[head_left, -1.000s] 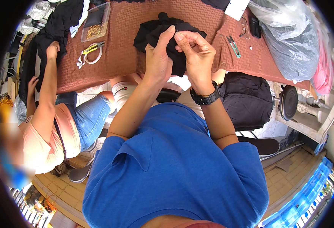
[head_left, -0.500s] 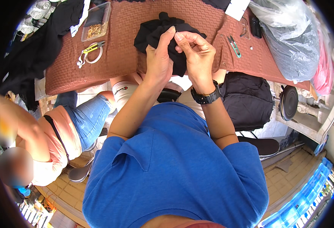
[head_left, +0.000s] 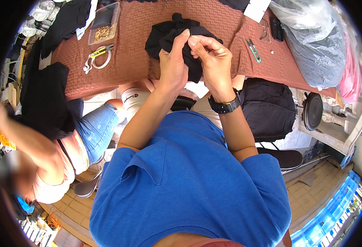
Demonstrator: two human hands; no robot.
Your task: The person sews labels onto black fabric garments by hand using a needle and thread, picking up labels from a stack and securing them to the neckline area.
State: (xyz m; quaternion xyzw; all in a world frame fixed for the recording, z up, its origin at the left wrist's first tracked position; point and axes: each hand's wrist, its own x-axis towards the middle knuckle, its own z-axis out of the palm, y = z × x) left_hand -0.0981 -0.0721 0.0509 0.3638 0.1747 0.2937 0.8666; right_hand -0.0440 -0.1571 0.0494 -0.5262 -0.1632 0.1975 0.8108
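A crumpled black garment [head_left: 166,35] lies on the brown woven tabletop [head_left: 140,49] in front of me. My left hand [head_left: 173,61] and my right hand [head_left: 212,55] both pinch a fold of it near the table's front edge, fingertips close together. A black watch sits on my right wrist. Whether anything small is between my fingers is too fine to see.
A person in denim shorts [head_left: 45,164] sits at my left, lifting another black garment [head_left: 45,99]. On the table lie a clear tray [head_left: 105,20], a white ring with a yellow tool [head_left: 98,57], green snips [head_left: 254,48] and a large clear plastic bag [head_left: 312,37]. A black bag [head_left: 267,107] sits below.
My hands stay on the black garment with little movement. The person at my left has pulled a black garment off the table's left end and raised it toward themselves.
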